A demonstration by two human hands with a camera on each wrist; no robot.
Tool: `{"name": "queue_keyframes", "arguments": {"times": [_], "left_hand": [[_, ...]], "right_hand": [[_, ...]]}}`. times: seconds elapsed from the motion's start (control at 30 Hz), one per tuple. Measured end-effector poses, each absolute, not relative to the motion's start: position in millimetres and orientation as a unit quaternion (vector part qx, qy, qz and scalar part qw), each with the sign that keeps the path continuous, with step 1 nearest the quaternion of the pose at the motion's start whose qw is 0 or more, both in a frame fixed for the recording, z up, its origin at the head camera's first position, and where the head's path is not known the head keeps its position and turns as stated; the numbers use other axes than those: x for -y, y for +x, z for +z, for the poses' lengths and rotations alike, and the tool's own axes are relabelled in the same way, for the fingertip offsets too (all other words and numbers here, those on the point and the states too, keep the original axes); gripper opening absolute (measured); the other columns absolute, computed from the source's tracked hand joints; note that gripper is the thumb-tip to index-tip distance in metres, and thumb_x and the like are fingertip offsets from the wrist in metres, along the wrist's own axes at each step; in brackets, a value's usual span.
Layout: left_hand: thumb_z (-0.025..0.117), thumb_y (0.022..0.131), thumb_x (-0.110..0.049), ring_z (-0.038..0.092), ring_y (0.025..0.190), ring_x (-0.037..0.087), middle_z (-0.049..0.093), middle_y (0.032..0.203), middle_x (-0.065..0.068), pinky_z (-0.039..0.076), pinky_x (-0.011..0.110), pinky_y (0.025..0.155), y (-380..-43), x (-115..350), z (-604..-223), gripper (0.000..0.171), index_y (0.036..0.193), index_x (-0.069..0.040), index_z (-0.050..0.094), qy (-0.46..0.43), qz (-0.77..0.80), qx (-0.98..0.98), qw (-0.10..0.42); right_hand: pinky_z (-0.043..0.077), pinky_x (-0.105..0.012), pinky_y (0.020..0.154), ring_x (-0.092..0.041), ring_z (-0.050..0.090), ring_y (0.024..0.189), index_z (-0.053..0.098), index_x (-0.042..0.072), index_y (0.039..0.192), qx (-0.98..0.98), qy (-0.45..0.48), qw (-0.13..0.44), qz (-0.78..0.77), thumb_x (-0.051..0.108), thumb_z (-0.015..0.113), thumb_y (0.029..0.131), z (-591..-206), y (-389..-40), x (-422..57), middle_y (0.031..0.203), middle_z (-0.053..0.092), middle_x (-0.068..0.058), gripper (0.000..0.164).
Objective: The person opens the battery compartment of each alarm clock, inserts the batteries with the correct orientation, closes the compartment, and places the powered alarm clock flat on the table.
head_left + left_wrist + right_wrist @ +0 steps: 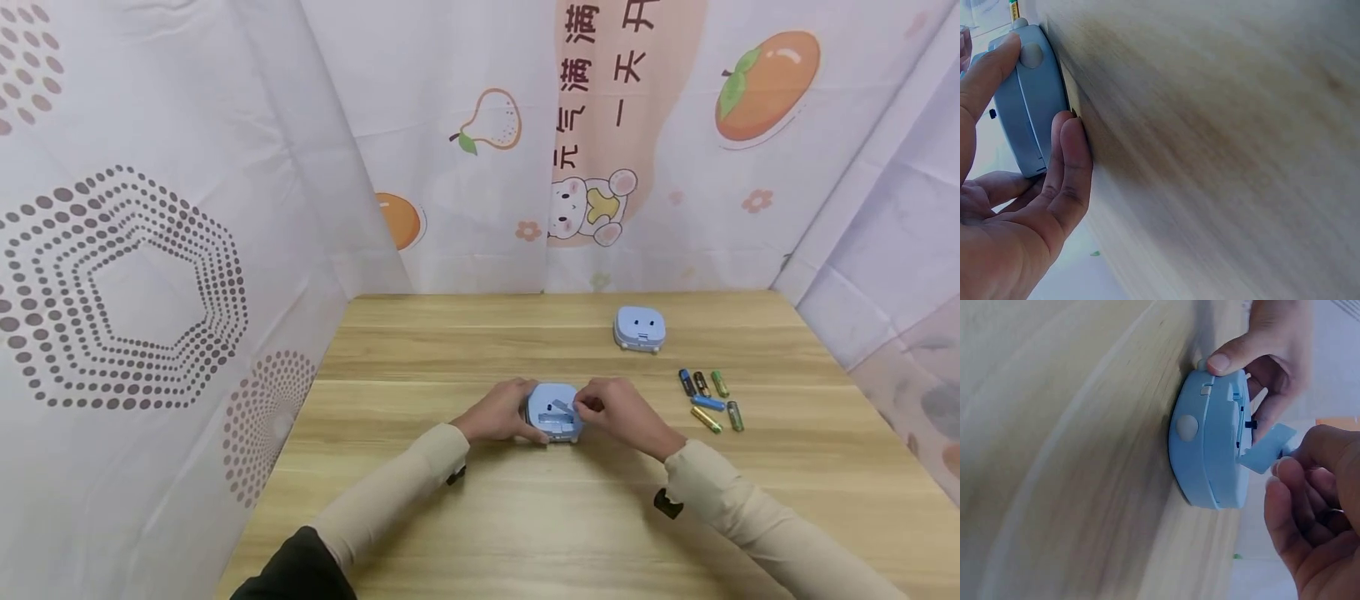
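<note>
Near the middle of the head view, a light-blue plastic case (550,392) sits on the wood-grain counter (442,342). The left hand (501,412) grips its side, fingers curled round the edge; the right hand (621,414) pinches a small light-blue cover (1270,447), tilted over the top face. Whether the cover's lower edge touches the case cannot be told.

That thin pinch looks the weak point: a slip could drop the cover, and forcing it at this angle might bend its edge. A loose left grip could let the case skid.

The recess (553,419) in the case's top lies uncovered; no battery can be made out inside, though the view is small. Six batteries (707,402) lie loose right of centre, below a second light-blue case (640,325), whose contents are hidden.
</note>
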State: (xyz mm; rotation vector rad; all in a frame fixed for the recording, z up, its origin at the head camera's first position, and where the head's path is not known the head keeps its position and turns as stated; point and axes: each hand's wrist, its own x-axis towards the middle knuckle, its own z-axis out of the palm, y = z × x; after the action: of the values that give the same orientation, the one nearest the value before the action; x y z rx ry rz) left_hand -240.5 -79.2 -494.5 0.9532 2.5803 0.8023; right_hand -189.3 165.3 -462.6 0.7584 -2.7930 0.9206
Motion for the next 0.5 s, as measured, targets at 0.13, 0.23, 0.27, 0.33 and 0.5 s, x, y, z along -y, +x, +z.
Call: {"name": "queue_keyframes", "arguments": {"times": [0.13,0.23,0.27,0.33,0.5], "left_hand": [[0.092,0.073,-0.049,0.055,0.128,0.021,0.060,0.141,0.009,0.044,0.035,0.108,-241,83,-495,0.095,0.148,-0.007,0.052,0.319,0.285,-0.894,0.131],[0.094,0.072,-0.048,0.057,0.125,0.020,0.060,0.139,0.009,0.045,0.035,0.106,-242,86,-495,0.094,0.147,-0.008,0.054,0.312,0.285,-0.898,0.124],[0.094,0.071,-0.048,0.057,0.125,0.021,0.061,0.139,0.010,0.046,0.035,0.106,-242,86,-495,0.095,0.147,-0.007,0.054,0.313,0.284,-0.898,0.122],[0.094,0.072,-0.047,0.057,0.126,0.022,0.060,0.140,0.012,0.045,0.035,0.107,-243,84,-495,0.096,0.148,-0.005,0.052,0.317,0.280,-0.897,0.125],[0.093,0.073,-0.047,0.054,0.131,0.024,0.057,0.144,0.013,0.042,0.036,0.111,-242,79,-497,0.099,0.151,-0.004,0.050,0.322,0.281,-0.893,0.140]], "right_hand": [[0.055,-0.024,0.066,-0.004,0.061,0.072,0.080,0.007,0.092,0.920,0.219,0.009,0.325,0.006,0.071,0.092,-461,-191,-172,0.082,0.071,0.005,0.008],[0.054,-0.025,0.066,-0.005,0.061,0.072,0.080,0.007,0.093,0.922,0.202,-0.006,0.330,0.007,0.070,0.093,-464,-191,-179,0.082,0.071,0.005,0.009],[0.053,-0.025,0.065,-0.006,0.061,0.072,0.080,0.007,0.093,0.923,0.197,-0.008,0.331,0.008,0.070,0.093,-465,-190,-182,0.082,0.071,0.006,0.009],[0.052,-0.025,0.065,-0.006,0.060,0.071,0.079,0.008,0.093,0.926,0.182,-0.009,0.330,0.008,0.071,0.093,-468,-188,-189,0.082,0.070,0.006,0.009],[0.051,-0.025,0.066,-0.008,0.059,0.072,0.078,0.012,0.090,0.928,0.159,-0.015,0.336,0.008,0.069,0.094,-475,-180,-209,0.080,0.068,0.008,0.011]]}}
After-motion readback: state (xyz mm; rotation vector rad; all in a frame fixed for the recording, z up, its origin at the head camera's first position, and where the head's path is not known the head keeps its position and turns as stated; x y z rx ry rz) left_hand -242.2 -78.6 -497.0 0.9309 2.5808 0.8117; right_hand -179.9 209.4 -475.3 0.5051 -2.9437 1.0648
